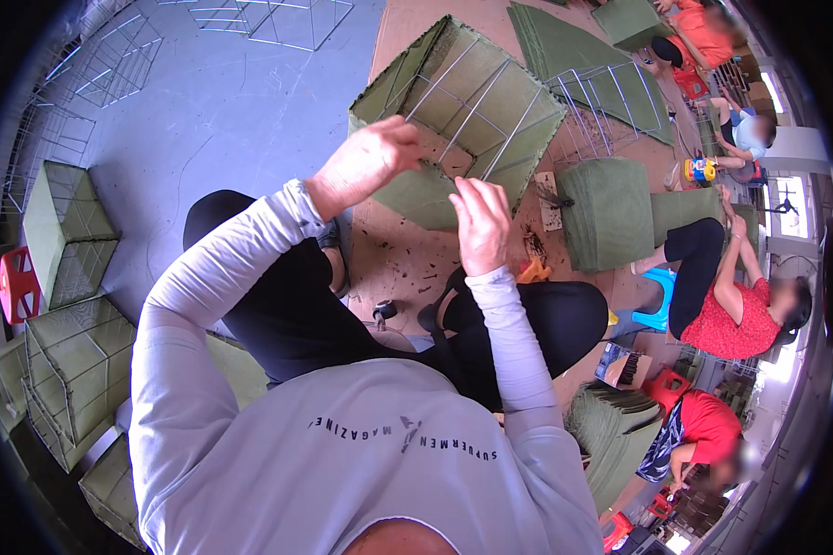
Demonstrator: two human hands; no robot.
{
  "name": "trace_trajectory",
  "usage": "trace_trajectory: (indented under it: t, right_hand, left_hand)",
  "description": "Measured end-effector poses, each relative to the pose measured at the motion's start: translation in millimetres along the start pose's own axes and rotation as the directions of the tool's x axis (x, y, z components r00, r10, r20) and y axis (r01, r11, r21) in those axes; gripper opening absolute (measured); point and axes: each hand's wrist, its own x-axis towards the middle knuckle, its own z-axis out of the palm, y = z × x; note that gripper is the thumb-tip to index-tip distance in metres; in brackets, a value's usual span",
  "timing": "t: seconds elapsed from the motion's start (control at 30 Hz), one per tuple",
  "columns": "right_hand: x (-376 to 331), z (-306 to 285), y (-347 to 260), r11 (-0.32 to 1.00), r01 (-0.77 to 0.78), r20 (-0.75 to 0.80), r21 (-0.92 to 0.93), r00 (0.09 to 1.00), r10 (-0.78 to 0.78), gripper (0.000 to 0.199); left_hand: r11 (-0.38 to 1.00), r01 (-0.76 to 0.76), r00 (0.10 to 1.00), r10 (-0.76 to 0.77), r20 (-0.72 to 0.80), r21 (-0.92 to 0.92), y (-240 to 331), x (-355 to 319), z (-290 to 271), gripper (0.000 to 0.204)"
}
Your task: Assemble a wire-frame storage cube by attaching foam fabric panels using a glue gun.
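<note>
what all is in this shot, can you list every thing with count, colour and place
wire frame with green fabric: one, olive green on grey wire, top centre, held by both hands
finished green boxes: several, olive green, stacked along the left edge
bare wire frames: a few, pale grey, on the blue floor at top left
folded green fabric stack: one pile, olive green, right of centre
red stool: one, red, far left
blue stool: one, blue, under a seated person at right
other people: about four, in red, orange and light tops, along the right edge
left hand: on the fabric's left edge
right hand: pinching the fabric's lower edge
</note>
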Motion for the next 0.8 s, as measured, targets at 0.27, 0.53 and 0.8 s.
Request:
trace_trajectory:
  t: [0.27, 0.53, 0.8]
  right_hand:
    - [19, 11, 7, 0.989, 0.104, 0.066, -0.105, 0.993, -0.097, 0.010]
    - [14, -7, 12, 0.992, 0.112, 0.001, -0.053, 0.994, -0.112, 0.022]
    - [12, 12, 7, 0.999, 0.012, -0.029, 0.051, 1.000, -0.011, 0.012]
  left_hand:
    - [0.990, -0.140, 0.980, 0.140, 0.143, -0.011, 1, 19, 18, 0.020]
    - [0.983, -0.045, 0.999, 0.042, -0.020, -0.178, 6, 16, 18, 0.016]
    - [0.978, -0.208, 0.962, 0.206, 0.178, -0.009, 10, 20, 29, 0.022]
